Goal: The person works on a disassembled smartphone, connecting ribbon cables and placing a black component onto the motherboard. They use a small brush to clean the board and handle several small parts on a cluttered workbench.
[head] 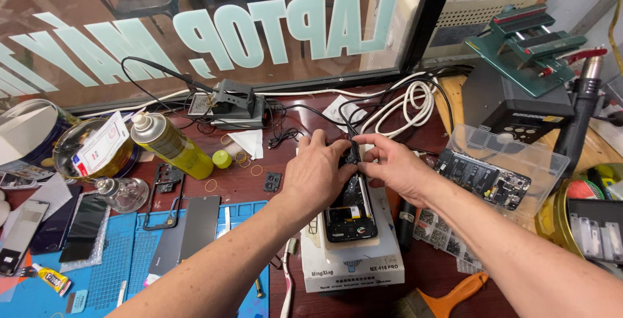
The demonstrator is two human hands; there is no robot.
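Observation:
An opened phone (351,213) with its back off lies lengthwise on a white box (350,263) in the middle of the bench. My left hand (313,174) rests over the phone's left upper side, fingers curled at its top end. My right hand (389,167) comes in from the right, its fingertips pinching at the same top end. Both hands meet at the phone's far edge (352,156). Whatever small part sits between the fingertips is hidden.
A yellow spray can (171,145) lies at left beside a soldering iron stand (228,102). A blue mat (123,253) carries phone panels and a frame. A clear plastic box (513,162), a screw tray (441,230), an orange-handled tool (454,292) and white cables (409,104) lie at right.

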